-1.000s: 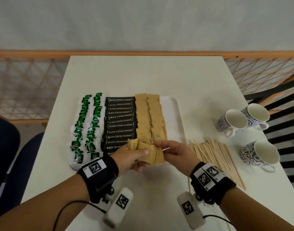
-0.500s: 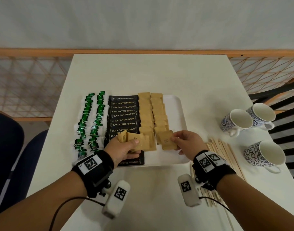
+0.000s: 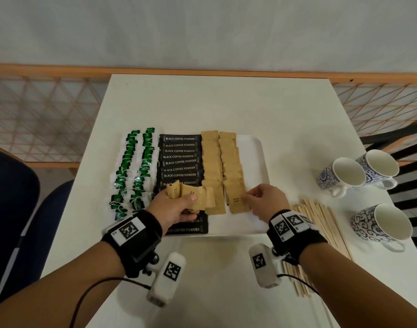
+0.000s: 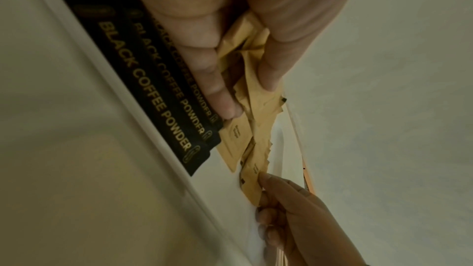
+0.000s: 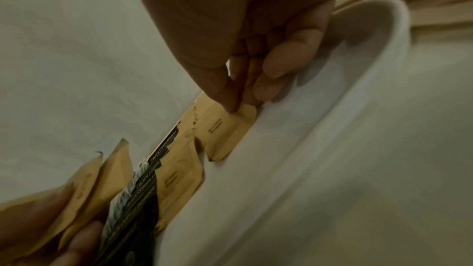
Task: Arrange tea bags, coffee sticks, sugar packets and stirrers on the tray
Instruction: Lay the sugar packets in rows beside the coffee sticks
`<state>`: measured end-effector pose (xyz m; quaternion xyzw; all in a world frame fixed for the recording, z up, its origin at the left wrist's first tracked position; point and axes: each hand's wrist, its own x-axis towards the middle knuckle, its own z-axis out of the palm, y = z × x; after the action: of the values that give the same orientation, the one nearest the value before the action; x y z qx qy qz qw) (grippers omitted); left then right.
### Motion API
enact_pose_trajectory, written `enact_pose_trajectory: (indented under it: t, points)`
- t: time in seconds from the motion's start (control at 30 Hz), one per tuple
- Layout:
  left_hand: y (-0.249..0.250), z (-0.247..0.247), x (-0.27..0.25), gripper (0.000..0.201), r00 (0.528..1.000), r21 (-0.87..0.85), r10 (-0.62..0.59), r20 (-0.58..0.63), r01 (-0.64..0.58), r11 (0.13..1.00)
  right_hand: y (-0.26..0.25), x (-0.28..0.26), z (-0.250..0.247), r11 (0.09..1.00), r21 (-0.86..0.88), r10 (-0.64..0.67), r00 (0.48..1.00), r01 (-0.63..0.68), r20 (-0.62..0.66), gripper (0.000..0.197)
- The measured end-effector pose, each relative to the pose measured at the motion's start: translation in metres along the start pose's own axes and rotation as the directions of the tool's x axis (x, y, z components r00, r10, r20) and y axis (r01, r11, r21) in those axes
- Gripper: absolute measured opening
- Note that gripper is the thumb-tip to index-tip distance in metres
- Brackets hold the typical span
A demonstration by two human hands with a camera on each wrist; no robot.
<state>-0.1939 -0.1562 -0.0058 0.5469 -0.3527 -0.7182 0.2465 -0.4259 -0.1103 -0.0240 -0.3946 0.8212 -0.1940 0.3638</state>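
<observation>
Brown sugar packet (image 3: 237,197) pinched in right grip (image 3: 265,201) on tray (image 3: 252,147); fanned packets (image 3: 191,194) clutched in left grip (image 3: 176,207) at 9 o'clock.

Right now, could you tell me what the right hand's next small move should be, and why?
Probably let go of the sugar packet and reach back for another. The right hand pinches its edge, and it already lies flat on the tray at the near end of the right sugar column, while the left hand holds more packets.
</observation>
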Motion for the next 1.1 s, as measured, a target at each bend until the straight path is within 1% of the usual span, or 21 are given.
enact_pose_trajectory:
  t: [0.2, 0.27, 0.33, 0.37, 0.43, 0.47, 0.53, 0.6, 0.67, 0.73, 0.8, 0.87, 0.93, 1.03, 1.1]
  points:
    - [0.0, 0.005, 0.001, 0.029, 1.0, 0.007, -0.008, 0.006, 0.008, 1.0, -0.002, 0.002, -0.001, 1.0, -0.024, 0.007, 1.0, -0.007, 0.009, 0.011]
    - [-0.001, 0.006, 0.002, 0.031, 1.0, 0.012, -0.013, 0.006, 0.013, 1.0, -0.003, 0.001, -0.001, 1.0, -0.013, 0.017, 1.0, -0.017, 0.02, 0.011]
    - [-0.001, 0.009, 0.002, 0.03, 1.0, 0.02, -0.018, 0.011, 0.017, 1.0, -0.004, -0.003, -0.002, 1.0, 0.01, 0.025, 1.0, -0.025, 0.003, 0.014]
    - [-0.001, 0.01, 0.002, 0.03, 1.0, 0.024, -0.021, 0.014, 0.02, 0.999, -0.004, -0.005, -0.002, 1.0, 0.03, 0.005, 1.0, -0.004, -0.02, 0.015]
    - [-0.002, 0.012, 0.001, 0.028, 0.999, 0.034, -0.025, 0.026, 0.024, 0.999, -0.011, -0.016, -0.003, 0.991, 0.091, -0.093, 0.995, 0.097, -0.046, 0.016]
    - [-0.001, 0.013, 0.001, 0.027, 0.999, 0.038, -0.027, 0.036, 0.025, 0.999, -0.016, -0.023, -0.002, 0.98, 0.125, -0.151, 0.988, 0.152, -0.022, 0.015]
    - [-0.001, 0.016, -0.001, 0.025, 0.998, 0.058, -0.027, 0.06, 0.024, 0.998, -0.026, -0.032, 0.003, 0.957, 0.165, -0.255, 0.964, 0.24, 0.075, 0.019]
    - [-0.001, 0.018, -0.003, 0.023, 0.997, 0.063, -0.024, 0.077, 0.019, 0.998, -0.031, -0.034, 0.008, 0.946, 0.189, -0.296, 0.942, 0.265, 0.159, 0.026]
    - [-0.001, 0.019, -0.005, 0.019, 0.998, 0.031, -0.017, 0.068, 0.015, 0.999, -0.034, -0.033, 0.01, 0.943, 0.254, -0.27, 0.94, 0.215, 0.207, 0.025]
    - [0.001, 0.017, -0.005, 0.015, 1.0, 0.0, -0.001, 0.017, 0.001, 1.0, -0.034, -0.032, 0.008, 0.925, 0.363, -0.206, 0.952, 0.115, 0.225, 0.025]
    - [0.003, 0.014, -0.004, 0.013, 0.999, -0.02, 0.007, -0.049, -0.008, 1.0, -0.032, -0.032, 0.005, 0.872, 0.49, -0.15, 0.957, 0.01, 0.247, 0.022]
    - [0.003, 0.011, -0.004, 0.012, 0.997, -0.004, 0.002, -0.075, -0.002, 1.0, -0.03, -0.034, 0.004, 0.817, 0.572, -0.11, 0.957, -0.066, 0.268, 0.017]
    - [0.002, 0.008, -0.004, 0.014, 0.998, 0.045, -0.014, -0.064, 0.017, 0.999, -0.03, -0.036, 0.004, 0.79, 0.606, -0.088, 0.962, -0.09, 0.258, 0.013]
    - [-0.001, 0.011, -0.008, 0.02, 0.999, 0.069, -0.034, -0.014, 0.035, 0.997, -0.033, -0.038, 0.008, 0.792, 0.605, -0.072, 0.974, -0.074, 0.214, 0.013]
    - [-0.002, 0.014, -0.011, 0.018, 0.999, 0.066, -0.03, 0.025, 0.029, 0.997, -0.034, -0.04, 0.013, 0.803, 0.594, -0.087, 0.974, -0.055, 0.209, 0.013]
